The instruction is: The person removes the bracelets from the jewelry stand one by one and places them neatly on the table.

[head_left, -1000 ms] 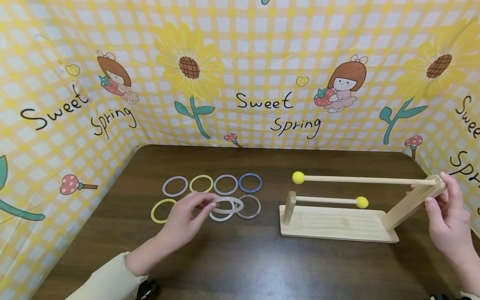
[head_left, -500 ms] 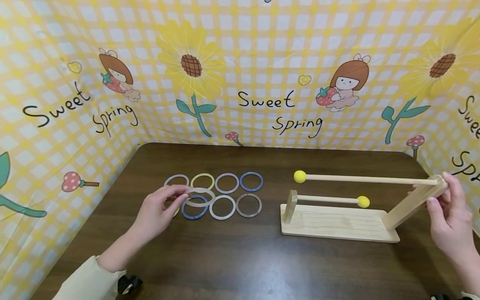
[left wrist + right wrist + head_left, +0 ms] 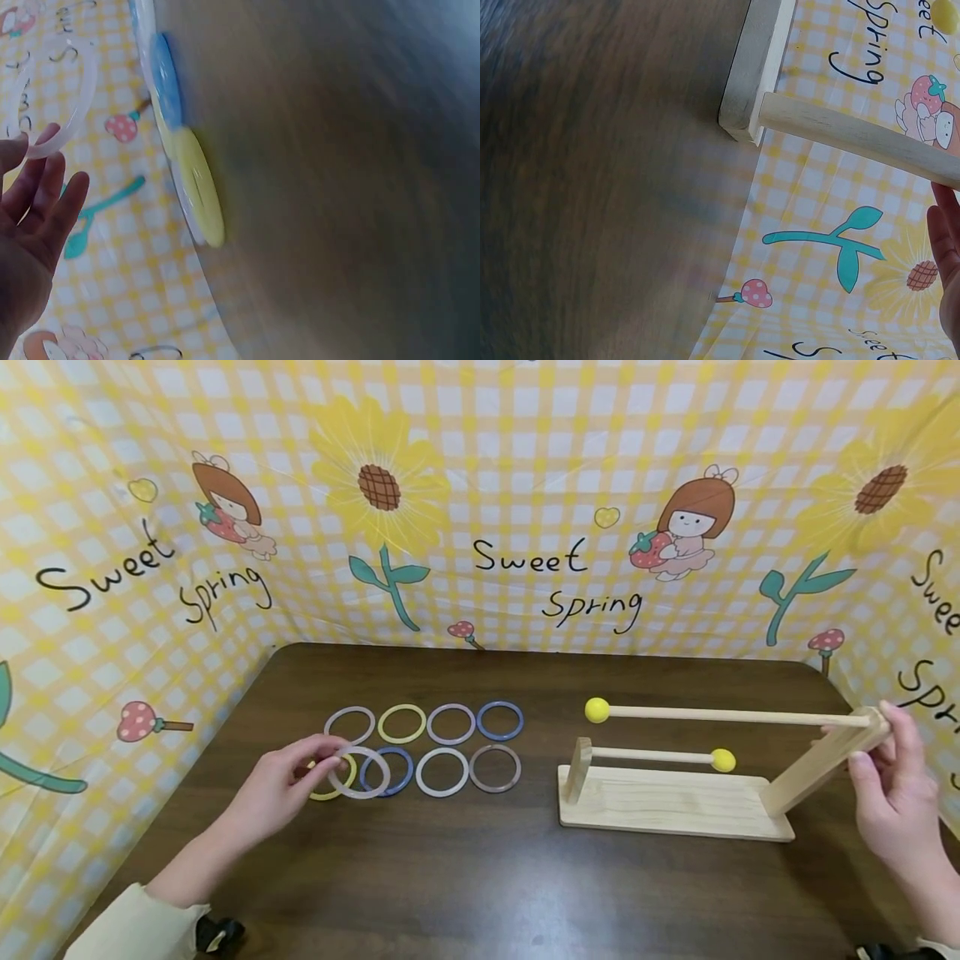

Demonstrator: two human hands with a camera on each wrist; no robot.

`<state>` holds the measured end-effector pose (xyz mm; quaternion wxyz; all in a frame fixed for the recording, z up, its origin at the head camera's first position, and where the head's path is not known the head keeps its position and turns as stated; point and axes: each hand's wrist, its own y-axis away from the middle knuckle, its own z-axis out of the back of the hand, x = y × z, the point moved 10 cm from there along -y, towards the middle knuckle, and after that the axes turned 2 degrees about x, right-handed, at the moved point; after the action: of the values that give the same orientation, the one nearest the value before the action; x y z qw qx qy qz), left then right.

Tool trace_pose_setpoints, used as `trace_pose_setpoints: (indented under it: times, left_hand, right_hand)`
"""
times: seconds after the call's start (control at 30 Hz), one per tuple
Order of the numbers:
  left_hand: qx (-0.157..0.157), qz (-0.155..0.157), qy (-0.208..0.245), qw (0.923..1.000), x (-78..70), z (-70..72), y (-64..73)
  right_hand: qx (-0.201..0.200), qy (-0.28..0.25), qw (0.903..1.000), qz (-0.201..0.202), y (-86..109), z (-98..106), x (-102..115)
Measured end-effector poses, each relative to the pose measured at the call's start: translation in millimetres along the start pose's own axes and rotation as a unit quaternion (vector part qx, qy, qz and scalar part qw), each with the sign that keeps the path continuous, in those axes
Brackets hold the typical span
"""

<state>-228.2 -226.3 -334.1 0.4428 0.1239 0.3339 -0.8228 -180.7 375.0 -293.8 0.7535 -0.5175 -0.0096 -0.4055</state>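
Observation:
Between thumb and fingertips my left hand (image 3: 273,783) pinches a pale translucent ring (image 3: 384,783). In the head view this ring overlaps a yellow ring (image 3: 315,794) and a blue ring (image 3: 407,778); the left wrist view has the held ring (image 3: 88,82) up against the patterned cloth. At the right, my right hand (image 3: 896,797) grips the top of the tall post (image 3: 813,766) of a wooden stand (image 3: 675,806). Its long upper rod (image 3: 720,716) and shorter lower rod (image 3: 652,755) each end in a yellow ball. Neither rod carries a ring.
Several rings lie in two rows at the left of the dark table (image 3: 480,877): a lilac ring (image 3: 349,708), a yellow ring (image 3: 402,706), another lilac ring (image 3: 451,706) and a blue ring (image 3: 501,703) behind, a white ring (image 3: 442,796) and a greyish ring (image 3: 496,791) in front. Checked cloth (image 3: 525,460) surrounds it.
My left hand has moved left with the pale ring, from over the white ring across the blue one to the yellow one. The right hand keeps its hold on the stand.

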Motion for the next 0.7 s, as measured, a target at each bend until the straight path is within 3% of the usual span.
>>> trace_pose_setpoints:
  times: [0.37, 0.7]
  left_hand:
    - [0.075, 0.035, 0.026, 0.9962, 30.5, 7.5, 28.5]
    - [0.177, 0.081, 0.073, 0.9781, 55.9, -1.7, 49.2]
  right_hand:
    - [0.005, 0.010, 0.9999, -0.011, -0.3, -2, -1]
    - [0.007, 0.002, 0.9999, -0.016, -0.7, -2, -1]
